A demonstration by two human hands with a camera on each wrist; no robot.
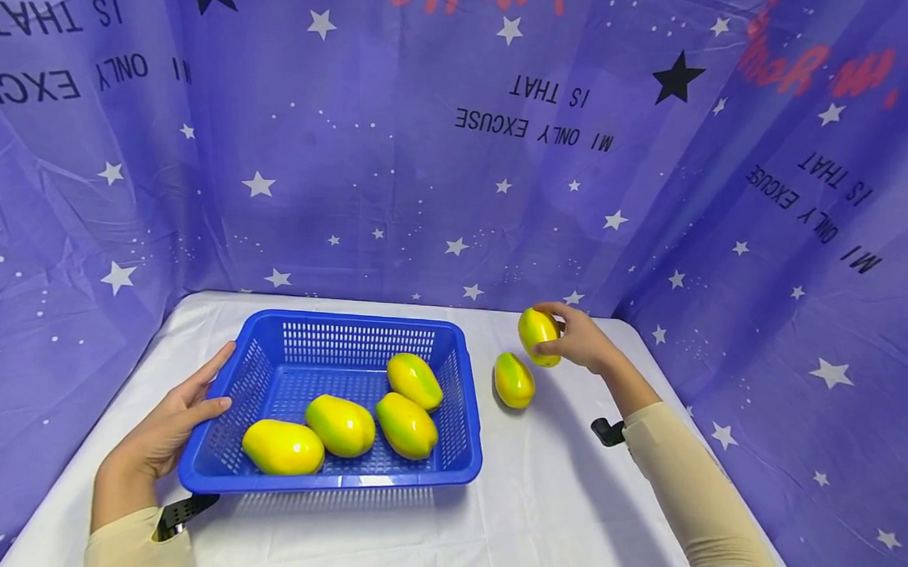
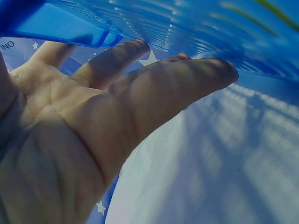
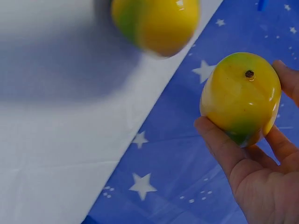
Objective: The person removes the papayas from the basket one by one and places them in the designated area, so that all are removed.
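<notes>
My right hand (image 1: 581,342) grips a yellow-green mango (image 1: 538,336) between thumb and fingers, above the table's far right part. In the right wrist view, the held mango (image 3: 243,95) shows a dark stem end. Just left of it, another mango (image 1: 514,381) lies on the white cloth. My left hand (image 1: 165,424) is against the left side of a blue plastic basket (image 1: 334,482), its fingers and thumb extended. The left wrist view shows the thumb (image 2: 177,88) stretched along the basket's slotted wall. Inside the basket lie several mangoes (image 1: 341,426), mostly toward its front and right.
A white cloth (image 1: 521,503) covers the table. Purple curtains (image 1: 397,190) with stars and lettering hang close behind the table and at both sides. The cloth's right part lies under my right forearm.
</notes>
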